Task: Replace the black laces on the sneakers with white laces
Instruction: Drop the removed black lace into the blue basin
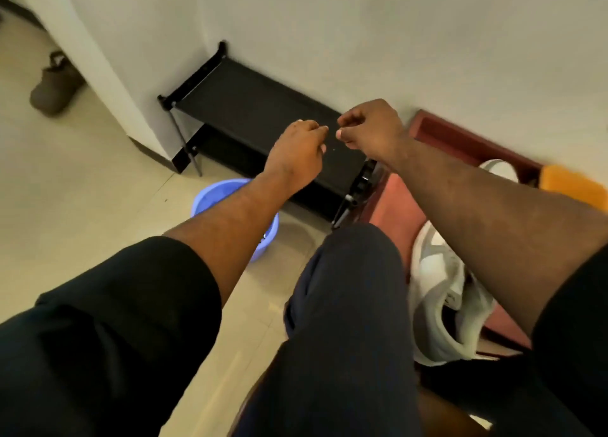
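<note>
The white leather sneaker [441, 291] sits low on the dark red mat [391, 206], down and to the right of your fingertips, long axis running away from you toward the wall. It's closer to your right hand [371, 130] than your left hand [296, 150]. Both hands are raised in front of the black shoe rack [250, 107], fingers curled, tips nearly meeting like you're pinching something thin. Honestly can't see any lace between them, too blurry. Next reach is probably down-right.
</note>
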Motion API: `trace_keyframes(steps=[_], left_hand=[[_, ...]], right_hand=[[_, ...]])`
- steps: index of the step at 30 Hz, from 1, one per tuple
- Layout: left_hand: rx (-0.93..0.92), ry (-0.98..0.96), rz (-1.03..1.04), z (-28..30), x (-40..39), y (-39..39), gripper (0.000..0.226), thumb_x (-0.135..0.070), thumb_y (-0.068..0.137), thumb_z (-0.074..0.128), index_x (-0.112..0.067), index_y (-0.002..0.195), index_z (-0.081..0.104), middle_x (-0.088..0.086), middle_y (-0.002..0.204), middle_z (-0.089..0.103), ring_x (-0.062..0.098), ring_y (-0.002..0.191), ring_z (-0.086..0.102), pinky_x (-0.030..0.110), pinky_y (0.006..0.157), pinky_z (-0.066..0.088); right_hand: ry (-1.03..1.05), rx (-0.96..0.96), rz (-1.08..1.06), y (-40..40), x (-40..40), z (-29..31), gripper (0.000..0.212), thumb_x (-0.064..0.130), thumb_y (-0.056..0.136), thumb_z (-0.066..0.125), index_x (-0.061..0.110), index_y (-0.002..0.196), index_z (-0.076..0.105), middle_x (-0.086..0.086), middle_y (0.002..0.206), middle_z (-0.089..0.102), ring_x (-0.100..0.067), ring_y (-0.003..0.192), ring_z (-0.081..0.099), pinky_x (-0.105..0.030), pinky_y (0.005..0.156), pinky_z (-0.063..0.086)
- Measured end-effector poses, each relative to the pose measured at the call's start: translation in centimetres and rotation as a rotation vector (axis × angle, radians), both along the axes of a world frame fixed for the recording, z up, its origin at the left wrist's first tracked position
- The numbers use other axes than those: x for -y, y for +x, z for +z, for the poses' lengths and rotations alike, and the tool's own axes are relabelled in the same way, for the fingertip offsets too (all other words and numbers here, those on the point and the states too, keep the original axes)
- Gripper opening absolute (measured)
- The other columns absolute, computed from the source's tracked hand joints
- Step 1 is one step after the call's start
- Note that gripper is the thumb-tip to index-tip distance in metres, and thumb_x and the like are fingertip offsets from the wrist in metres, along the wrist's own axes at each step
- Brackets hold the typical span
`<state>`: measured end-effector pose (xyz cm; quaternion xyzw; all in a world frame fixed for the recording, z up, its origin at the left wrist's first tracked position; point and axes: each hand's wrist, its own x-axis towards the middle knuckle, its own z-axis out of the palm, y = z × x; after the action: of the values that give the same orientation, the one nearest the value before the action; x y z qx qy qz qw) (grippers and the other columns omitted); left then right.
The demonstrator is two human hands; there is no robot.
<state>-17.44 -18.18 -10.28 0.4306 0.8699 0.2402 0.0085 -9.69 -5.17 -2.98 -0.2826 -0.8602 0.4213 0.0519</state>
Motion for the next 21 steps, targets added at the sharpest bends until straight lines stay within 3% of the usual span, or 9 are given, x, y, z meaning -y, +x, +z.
trace_keyframes(steps=[5,8,10,14,21], left_hand=[[-0.018,-0.076,-0.203,5.8,-10.0,7.3,0.031,-0.014,0.091,0.045,-0.005,0.114,0.064,0.014,0.112,0.06,0.032,0.108,0.055,0.042,0.092,0.047],[-0.011,-0.129,-0.318,7.6,-16.1,12.9,0.042,-0.018,0.095,0.045,-0.011,0.135,0.054,0.012,0.135,0.052,0.029,0.125,0.047,0.04,0.105,0.04],[-0.004,-0.199,-0.406,8.0,-20.3,16.7,0.045,-0.022,0.096,0.046,-0.011,0.139,0.05,0.013,0.14,0.049,0.03,0.131,0.042,0.039,0.109,0.035],[-0.042,-0.256,-0.539,6.5,-27.5,22.3,0.037,-0.02,0.093,0.052,-0.005,0.126,0.057,0.016,0.128,0.055,0.033,0.124,0.048,0.037,0.104,0.037],[-0.188,-0.441,-0.589,2.5,-35.9,26.8,0.048,-0.038,0.094,0.054,-0.013,0.134,0.048,0.009,0.133,0.052,0.03,0.131,0.04,0.047,0.109,0.031]], right_hand=[[0.202,-0.02,-0.098,9.9,-9.1,4.7,0.023,0.007,0.079,0.071,0.006,0.101,0.074,-0.009,0.1,0.072,-0.016,0.087,0.064,-0.028,0.085,0.051],[0.253,0.015,-0.175,16.5,-14.5,5.9,0.021,0.008,0.08,0.072,0.005,0.101,0.074,-0.011,0.1,0.072,-0.015,0.085,0.06,-0.024,0.076,0.048],[0.271,0.045,-0.245,21.2,-18.1,5.9,0.024,0.008,0.081,0.073,0.004,0.104,0.072,-0.012,0.103,0.071,-0.018,0.089,0.061,-0.02,0.072,0.044],[0.311,0.139,-0.355,28.9,-25.0,4.3,0.027,0.006,0.081,0.072,0.004,0.108,0.072,-0.013,0.111,0.07,-0.022,0.105,0.062,-0.017,0.078,0.037],[0.258,0.169,-0.432,34.5,-32.4,-1.7,0.027,0.004,0.081,0.07,0.004,0.108,0.072,-0.012,0.116,0.068,-0.022,0.109,0.06,-0.017,0.081,0.037]])
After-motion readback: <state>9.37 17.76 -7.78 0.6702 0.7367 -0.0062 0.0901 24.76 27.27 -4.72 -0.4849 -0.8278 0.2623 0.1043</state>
